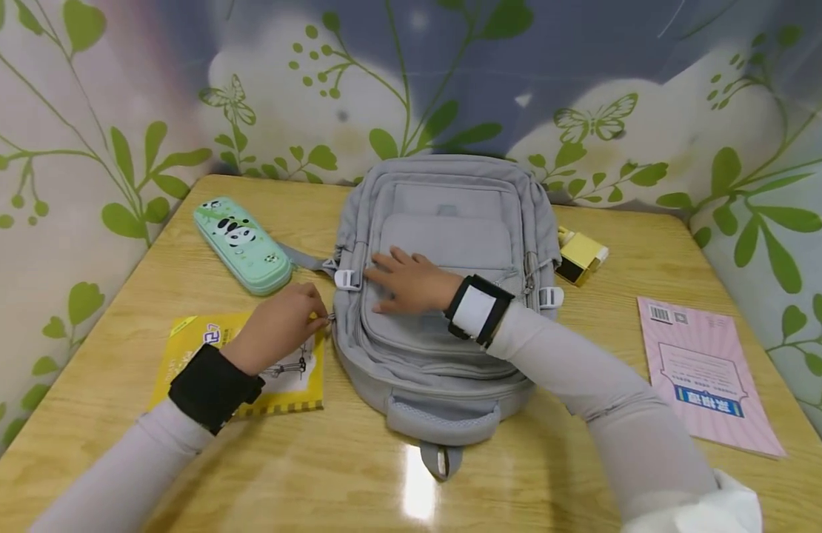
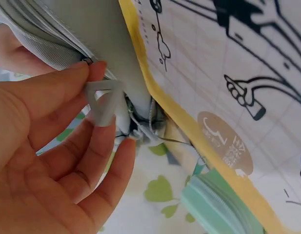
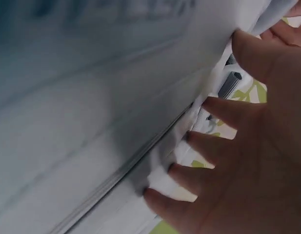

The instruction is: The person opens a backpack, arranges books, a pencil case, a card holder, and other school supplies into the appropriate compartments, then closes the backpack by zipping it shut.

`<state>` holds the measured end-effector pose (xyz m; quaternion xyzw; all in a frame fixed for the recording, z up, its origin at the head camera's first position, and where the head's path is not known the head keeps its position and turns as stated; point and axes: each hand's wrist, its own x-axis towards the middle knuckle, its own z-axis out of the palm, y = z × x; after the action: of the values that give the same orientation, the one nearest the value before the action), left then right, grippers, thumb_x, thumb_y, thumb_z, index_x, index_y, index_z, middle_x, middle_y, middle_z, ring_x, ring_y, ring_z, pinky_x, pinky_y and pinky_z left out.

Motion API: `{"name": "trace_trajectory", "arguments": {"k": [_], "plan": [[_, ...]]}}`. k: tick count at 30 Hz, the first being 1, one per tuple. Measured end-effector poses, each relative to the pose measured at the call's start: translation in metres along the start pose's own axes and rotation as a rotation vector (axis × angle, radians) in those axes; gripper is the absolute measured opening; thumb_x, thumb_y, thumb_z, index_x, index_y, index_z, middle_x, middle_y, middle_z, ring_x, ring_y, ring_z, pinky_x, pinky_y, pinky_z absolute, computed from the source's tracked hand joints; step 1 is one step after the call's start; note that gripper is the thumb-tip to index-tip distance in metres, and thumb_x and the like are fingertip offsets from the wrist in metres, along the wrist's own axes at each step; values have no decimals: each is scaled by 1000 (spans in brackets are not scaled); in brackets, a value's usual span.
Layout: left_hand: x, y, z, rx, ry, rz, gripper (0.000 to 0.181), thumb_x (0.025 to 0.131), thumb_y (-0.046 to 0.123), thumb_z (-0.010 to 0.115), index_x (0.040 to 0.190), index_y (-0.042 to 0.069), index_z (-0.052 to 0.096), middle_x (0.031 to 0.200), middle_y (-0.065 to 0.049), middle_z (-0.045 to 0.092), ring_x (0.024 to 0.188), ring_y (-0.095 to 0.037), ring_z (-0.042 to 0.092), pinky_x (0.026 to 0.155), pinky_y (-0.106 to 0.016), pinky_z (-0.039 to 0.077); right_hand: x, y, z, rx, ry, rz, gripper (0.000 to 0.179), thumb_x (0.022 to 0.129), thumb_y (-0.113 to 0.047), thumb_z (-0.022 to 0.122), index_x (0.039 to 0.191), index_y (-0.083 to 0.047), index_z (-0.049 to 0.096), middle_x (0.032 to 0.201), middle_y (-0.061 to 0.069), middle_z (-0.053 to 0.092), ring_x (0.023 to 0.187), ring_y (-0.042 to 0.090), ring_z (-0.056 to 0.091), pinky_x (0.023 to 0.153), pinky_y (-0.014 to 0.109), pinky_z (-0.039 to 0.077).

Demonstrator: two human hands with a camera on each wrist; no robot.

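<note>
A grey backpack lies flat on the wooden table, its top handle toward me. At its left side my left hand pinches a zipper pull between thumb and index finger; the other fingers are loosely bent below it. My right hand rests with spread fingers on the backpack's front pocket, and in the right wrist view its fingertips touch the fabric beside a zipper seam. Partly under my left forearm lies a yellow book with line drawings on its cover.
A mint green pencil case with pandas lies at the left, beside a grey strap. Right of the backpack are a small yellow box-like object and a pink booklet. Leaf-patterned walls border the wooden table.
</note>
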<state>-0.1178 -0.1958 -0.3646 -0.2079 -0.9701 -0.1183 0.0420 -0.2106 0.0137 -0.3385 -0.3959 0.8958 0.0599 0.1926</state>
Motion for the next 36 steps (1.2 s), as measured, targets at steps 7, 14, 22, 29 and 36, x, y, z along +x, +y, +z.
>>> {"name": "trace_trajectory", "arguments": {"k": [7, 14, 22, 29, 36], "plan": [[-15, 22, -5, 150, 8, -13, 11, 86, 10, 66, 76, 6, 69, 64, -4, 58, 61, -19, 56, 57, -34, 48, 4, -2, 4, -8, 27, 65, 71, 92, -57, 44, 150, -27, 18, 159, 1, 6, 146, 28, 4, 114, 56, 16], [-36, 44, -13, 243, -84, -3, 16, 87, 13, 64, 72, 10, 67, 56, -1, 54, 50, -15, 49, 47, -29, 42, 1, -6, 6, 28, -24, 106, 72, 91, -59, 44, 150, -32, 14, 159, -5, 1, 147, 24, 0, 111, 64, 10], [-50, 70, -24, 91, -153, 110, 18, 85, 15, 67, 68, 20, 62, 58, 9, 50, 53, -6, 43, 49, -22, 34, 1, -9, 8, 50, -30, 143, 73, 91, -59, 44, 151, -32, 13, 159, -6, 1, 147, 22, -1, 111, 65, 8], [-46, 108, -18, -86, -203, 232, 9, 88, 18, 64, 80, 16, 69, 73, 7, 63, 66, -6, 55, 59, -23, 45, 0, -7, 10, 68, -21, 148, 74, 90, -59, 45, 151, -31, 13, 159, -5, 1, 147, 22, -2, 110, 65, 7], [-34, 121, -20, -138, -231, 274, 14, 90, 19, 61, 76, 18, 63, 66, 11, 53, 58, -3, 44, 56, -20, 38, -2, 2, 0, 116, -70, 59, 68, 94, -55, 41, 151, -27, 16, 159, -3, 0, 147, 23, -2, 113, 62, 9]]}}
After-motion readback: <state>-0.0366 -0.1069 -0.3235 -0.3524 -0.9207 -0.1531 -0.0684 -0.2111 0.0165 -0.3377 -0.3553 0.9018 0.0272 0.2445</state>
